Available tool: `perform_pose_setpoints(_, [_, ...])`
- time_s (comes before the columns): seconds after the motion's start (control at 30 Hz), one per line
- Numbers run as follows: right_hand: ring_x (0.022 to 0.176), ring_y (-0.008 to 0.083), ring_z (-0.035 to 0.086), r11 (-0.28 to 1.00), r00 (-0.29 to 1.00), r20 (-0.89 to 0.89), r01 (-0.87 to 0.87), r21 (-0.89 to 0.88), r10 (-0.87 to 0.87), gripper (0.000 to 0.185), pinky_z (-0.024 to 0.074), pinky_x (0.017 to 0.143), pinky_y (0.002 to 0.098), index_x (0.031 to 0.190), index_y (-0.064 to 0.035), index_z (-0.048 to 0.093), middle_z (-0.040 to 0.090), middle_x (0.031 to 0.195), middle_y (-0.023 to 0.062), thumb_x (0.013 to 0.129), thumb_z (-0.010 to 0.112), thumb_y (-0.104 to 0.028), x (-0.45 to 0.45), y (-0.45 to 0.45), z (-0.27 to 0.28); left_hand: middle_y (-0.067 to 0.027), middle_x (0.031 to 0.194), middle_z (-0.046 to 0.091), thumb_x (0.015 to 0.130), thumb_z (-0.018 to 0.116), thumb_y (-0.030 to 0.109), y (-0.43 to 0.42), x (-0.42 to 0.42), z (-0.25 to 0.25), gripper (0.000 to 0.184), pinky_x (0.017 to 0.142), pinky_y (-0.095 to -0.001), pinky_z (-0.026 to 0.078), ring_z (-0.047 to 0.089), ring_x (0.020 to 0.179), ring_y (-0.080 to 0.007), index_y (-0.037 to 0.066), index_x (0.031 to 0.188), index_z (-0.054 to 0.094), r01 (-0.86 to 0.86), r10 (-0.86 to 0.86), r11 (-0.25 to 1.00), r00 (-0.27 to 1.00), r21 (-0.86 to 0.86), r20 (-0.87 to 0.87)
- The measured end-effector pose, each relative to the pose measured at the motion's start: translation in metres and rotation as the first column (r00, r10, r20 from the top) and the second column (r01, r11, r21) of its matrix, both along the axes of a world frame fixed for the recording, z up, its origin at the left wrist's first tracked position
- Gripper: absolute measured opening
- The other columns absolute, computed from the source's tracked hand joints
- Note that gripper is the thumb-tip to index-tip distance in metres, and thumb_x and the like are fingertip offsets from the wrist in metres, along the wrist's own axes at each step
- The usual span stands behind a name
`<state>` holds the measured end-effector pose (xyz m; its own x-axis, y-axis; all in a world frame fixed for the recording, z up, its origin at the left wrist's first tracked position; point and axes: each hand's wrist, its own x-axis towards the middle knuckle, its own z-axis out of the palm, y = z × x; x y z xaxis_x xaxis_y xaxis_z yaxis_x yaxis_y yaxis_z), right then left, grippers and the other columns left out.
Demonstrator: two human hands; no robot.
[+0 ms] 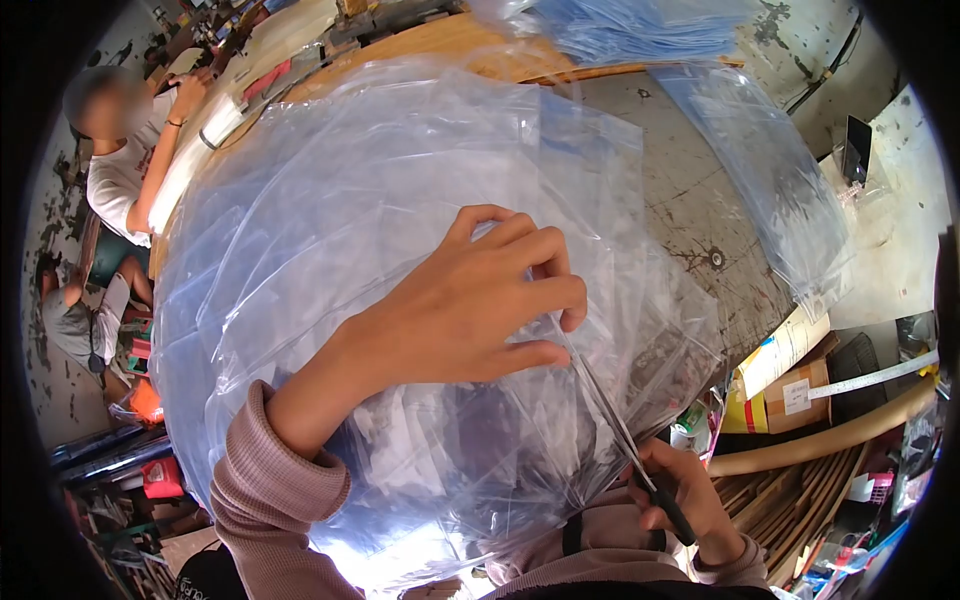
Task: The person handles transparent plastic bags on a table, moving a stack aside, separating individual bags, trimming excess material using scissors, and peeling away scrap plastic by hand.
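Gripping scissors point(655, 490) in the right hand point(700, 500), aiming blades point(612, 418) toward the left hand point(490, 300), with plastic sheets point(330, 220) beneath and around it.

Bending the left fingers point(555, 294) near the blade tips, not showing clearly whether pinching the sheets. For cutting cleanly, probably wanting to be holding the sheets taut beside the blades, clearing the left thumb point(530, 357) from their line, closing smoothly.

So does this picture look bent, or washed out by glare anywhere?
Head view: black, rounded borders and bowing toward the edges, probably from a wide lens; white glare washes out part of the clear plastic near the bottom; the left hand is fairly sharp, the co-worker's head blurred.
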<state>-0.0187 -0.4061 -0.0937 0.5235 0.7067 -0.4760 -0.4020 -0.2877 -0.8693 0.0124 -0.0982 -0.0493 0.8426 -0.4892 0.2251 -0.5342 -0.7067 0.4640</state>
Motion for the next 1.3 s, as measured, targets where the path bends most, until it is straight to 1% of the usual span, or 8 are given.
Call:
perform_pose_setpoints(0.27, [0.056, 0.0044, 0.042, 0.999, 0.983, 0.177, -0.042, -0.001, 0.041, 0.062, 0.031, 0.049, 0.0212, 0.098, -0.0008, 0.052, 0.047, 0.059, -0.0015, 0.063, 0.083, -0.041, 0.005, 0.011, 0.01, 0.004, 0.083, 0.05, 0.076, 0.07, 0.025, 0.001, 0.003, -0.003, 0.014, 0.099, -0.0482, 0.022, 0.05, 0.085, -0.0161, 0.017, 0.082, 0.06, 0.042, -0.048, 0.995, 0.997, -0.088, -0.067])
perform_pose_setpoints(0.5, [0.057, 0.0057, 0.044, 0.996, 0.978, 0.185, -0.091, -0.028, 0.094, 0.061, 0.0329, 0.049, 0.0221, 0.098, -0.0003, 0.053, 0.048, 0.06, -0.0005, 0.063, 0.084, -0.039, 0.006, 0.004, 0.007, 0.0056, 0.078, 0.053, 0.082, 0.064, 0.027, -0.002, 0.001, -0.007, 0.016, 0.101, -0.0513, 0.02, 0.051, 0.081, -0.015, 0.014, 0.08, 0.056, 0.001, -0.013, 0.989, 0.997, -0.148, -0.08])
perform_pose_setpoints(0.9, [0.059, 0.0047, 0.043, 1.0, 0.994, 0.11, 0.014, 0.004, -0.014, 0.062, 0.0315, 0.051, 0.0207, 0.095, -0.0014, 0.055, 0.048, 0.065, -0.0036, 0.06, 0.084, -0.043, -0.001, 0.001, 0.0, 0.0041, 0.075, 0.051, 0.081, 0.063, 0.028, -0.009, -0.001, -0.011, 0.018, 0.101, -0.0497, 0.024, 0.052, 0.078, -0.0153, 0.013, 0.077, 0.054, -0.075, 0.074, 0.995, 0.997, -0.06, -0.034])
perform_pose_setpoints(1.1, [0.058, 0.0034, 0.042, 0.999, 0.997, 0.055, 0.05, -0.013, -0.049, 0.058, 0.0293, 0.05, 0.02, 0.096, -0.0018, 0.056, 0.048, 0.065, -0.0044, 0.061, 0.085, -0.039, -0.006, 0.0, 0.003, 0.0033, 0.075, 0.051, 0.081, 0.063, 0.027, -0.008, 0.0, -0.012, 0.017, 0.101, -0.049, 0.024, 0.053, 0.078, -0.016, 0.013, 0.077, 0.054, -0.076, 0.072, 0.995, 0.996, -0.068, -0.057])
perform_pose_setpoints(1.17, [0.061, 0.0061, 0.042, 0.996, 0.997, 0.015, 0.082, -0.042, -0.082, 0.073, 0.0295, 0.054, 0.0199, 0.093, 0.0025, 0.055, 0.048, 0.069, -0.0006, 0.054, 0.082, -0.053, -0.005, 0.002, 0.006, 0.0031, 0.075, 0.052, 0.081, 0.063, 0.027, -0.008, 0.001, -0.012, 0.017, 0.101, -0.049, 0.024, 0.053, 0.078, -0.0162, 0.013, 0.077, 0.054, -0.071, 0.067, 0.995, 0.996, -0.07, -0.054])
perform_pose_setpoints(1.2, [0.061, 0.0061, 0.042, 0.996, 0.996, 0.017, 0.083, -0.042, -0.082, 0.073, 0.0295, 0.054, 0.0199, 0.093, 0.0025, 0.055, 0.048, 0.069, -0.0006, 0.054, 0.082, -0.053, -0.005, 0.003, 0.005, 0.0029, 0.075, 0.052, 0.08, 0.063, 0.027, -0.008, 0.001, -0.012, 0.017, 0.102, -0.0491, 0.024, 0.053, 0.078, -0.0164, 0.013, 0.077, 0.054, -0.072, 0.068, 0.995, 0.996, -0.07, -0.057])
perform_pose_setpoints(1.27, [0.061, 0.0039, 0.043, 0.997, 0.997, 0.01, 0.074, 0.038, -0.074, 0.058, 0.0314, 0.054, 0.0194, 0.097, -0.0009, 0.056, 0.049, 0.068, -0.0033, 0.062, 0.085, -0.037, -0.004, 0.003, 0.002, 0.0028, 0.075, 0.052, 0.08, 0.063, 0.027, -0.008, 0.0, -0.01, 0.016, 0.102, -0.0493, 0.024, 0.053, 0.078, -0.0166, 0.013, 0.077, 0.054, -0.071, 0.067, 0.995, 0.996, -0.072, -0.056])
perform_pose_setpoints(1.3, [0.061, 0.0039, 0.043, 0.996, 0.997, 0.013, 0.077, 0.037, -0.077, 0.058, 0.0314, 0.054, 0.0194, 0.097, -0.0009, 0.056, 0.049, 0.068, -0.0033, 0.062, 0.085, -0.037, -0.005, 0.005, 0.004, 0.0025, 0.075, 0.052, 0.08, 0.063, 0.026, -0.008, 0.0, -0.01, 0.016, 0.102, -0.0495, 0.024, 0.053, 0.078, -0.0168, 0.013, 0.078, 0.054, -0.073, 0.067, 0.994, 0.995, -0.082, -0.074])
